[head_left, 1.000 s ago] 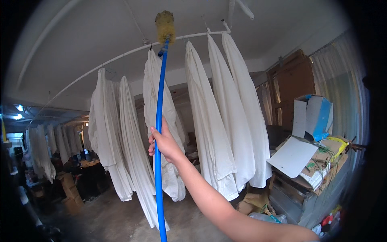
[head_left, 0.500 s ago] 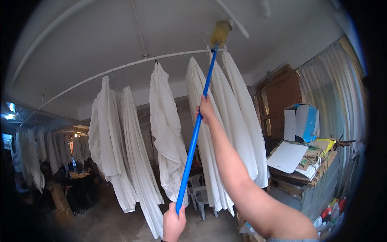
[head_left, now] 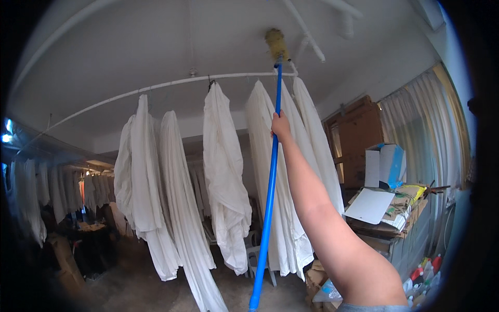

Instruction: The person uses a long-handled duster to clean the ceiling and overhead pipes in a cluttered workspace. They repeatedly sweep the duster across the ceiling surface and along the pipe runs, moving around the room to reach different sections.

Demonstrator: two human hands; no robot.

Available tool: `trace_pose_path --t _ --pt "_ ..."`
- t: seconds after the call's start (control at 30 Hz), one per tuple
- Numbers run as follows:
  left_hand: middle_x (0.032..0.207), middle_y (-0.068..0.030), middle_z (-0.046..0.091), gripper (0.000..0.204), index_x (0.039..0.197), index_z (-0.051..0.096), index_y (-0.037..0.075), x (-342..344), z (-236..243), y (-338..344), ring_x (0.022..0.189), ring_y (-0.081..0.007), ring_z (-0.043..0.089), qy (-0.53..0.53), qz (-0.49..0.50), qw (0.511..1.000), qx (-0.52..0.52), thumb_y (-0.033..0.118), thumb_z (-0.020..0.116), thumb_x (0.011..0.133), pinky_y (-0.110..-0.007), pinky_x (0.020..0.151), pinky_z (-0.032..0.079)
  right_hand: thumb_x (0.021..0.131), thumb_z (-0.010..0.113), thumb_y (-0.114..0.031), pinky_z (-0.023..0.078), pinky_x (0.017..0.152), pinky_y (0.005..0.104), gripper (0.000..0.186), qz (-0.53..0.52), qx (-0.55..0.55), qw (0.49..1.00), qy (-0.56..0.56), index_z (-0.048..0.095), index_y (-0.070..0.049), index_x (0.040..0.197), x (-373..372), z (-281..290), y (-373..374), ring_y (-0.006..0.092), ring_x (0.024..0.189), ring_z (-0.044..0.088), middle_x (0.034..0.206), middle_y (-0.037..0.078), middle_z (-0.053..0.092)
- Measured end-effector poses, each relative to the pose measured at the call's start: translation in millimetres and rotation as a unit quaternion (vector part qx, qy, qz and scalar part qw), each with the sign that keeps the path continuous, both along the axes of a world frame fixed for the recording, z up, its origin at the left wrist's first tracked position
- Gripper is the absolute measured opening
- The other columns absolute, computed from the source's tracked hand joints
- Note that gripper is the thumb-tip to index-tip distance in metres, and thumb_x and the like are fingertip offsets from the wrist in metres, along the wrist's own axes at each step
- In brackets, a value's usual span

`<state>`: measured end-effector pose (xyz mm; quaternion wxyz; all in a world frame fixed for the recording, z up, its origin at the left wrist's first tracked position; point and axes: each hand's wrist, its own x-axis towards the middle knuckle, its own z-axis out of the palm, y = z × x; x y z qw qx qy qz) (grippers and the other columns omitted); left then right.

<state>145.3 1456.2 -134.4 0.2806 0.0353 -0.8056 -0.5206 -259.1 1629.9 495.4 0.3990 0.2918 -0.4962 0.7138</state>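
Note:
My right hand (head_left: pixel 281 126), at the end of my raised arm, is wrapped round a long blue pole (head_left: pixel 268 208). At the pole's upper end is a yellow bristled duster head (head_left: pixel 277 44), greyed with dirt, up by the white ceiling (head_left: pixel 228 31). Below it runs a white pipe rail (head_left: pixel 171 82), from which long white cloths (head_left: pixel 223 166) hang in gathered folds. Some of these cloths (head_left: pixel 306 135) hang directly behind my right hand and the pole. The pole's lower end reaches the bottom edge of the picture; my left hand is out of view.
On the right, cardboard and a white-and-blue box (head_left: pixel 384 165) are piled on a cabinet beside a curtain (head_left: pixel 426 119). Bottles (head_left: pixel 426 273) stand low at the right. A plastic chair (head_left: pixel 254 260) is behind the cloths. More white cloths (head_left: pixel 31 192) hang far left.
The duster head has shifted slightly left along the ceiling, and the pole stands more upright. My right hand has moved right in the picture. My left hand, earlier on the lower pole, has left the view.

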Motion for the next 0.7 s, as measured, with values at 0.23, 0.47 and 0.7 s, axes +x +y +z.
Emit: trace_pose_path --t 0.23,0.47,0.7 --pt "0.080 -0.0131 0.062 0.027 0.108 0.065 0.002 5.8 25.5 -28.2 0.072 -0.0197 0.056 0.070 0.112 0.988 0.082 0.027 0.059 0.100 -0.039 0.069 0.048 0.099 0.049 -0.012 0.044 0.042 0.0338 0.079 0.168 0.051 0.982 0.076 0.003 -0.022 0.161 77.8 1.6 -70.6 0.0167 0.051 0.052 0.087 0.010 0.061" --pt "0.071 -0.0148 0.056 0.027 0.103 0.062 0.003 33.5 -14.6 -68.9 0.064 -0.0247 0.050 0.009 0.252 0.968 0.016 0.030 0.060 0.099 -0.042 0.062 0.045 0.100 0.050 -0.011 0.040 0.044 0.0290 0.080 0.261 0.042 0.960 0.088 0.002 -0.029 0.161 165.2 -32.5 -132.6 0.0115 0.053 0.044 0.073 0.002 0.048" --pt "0.063 -0.0150 0.050 0.027 0.094 0.061 0.003 74.0 -72.0 -92.5 0.056 -0.0255 0.044 0.034 0.350 0.936 0.018 0.030 0.061 0.098 -0.044 0.055 0.042 0.100 0.047 -0.010 0.044 0.044 0.0311 0.082 0.270 0.092 0.951 0.119 -0.005 -0.028 0.161 238.9 -71.1 -212.1 0.0126 0.051 0.047 0.074 0.004 0.050"
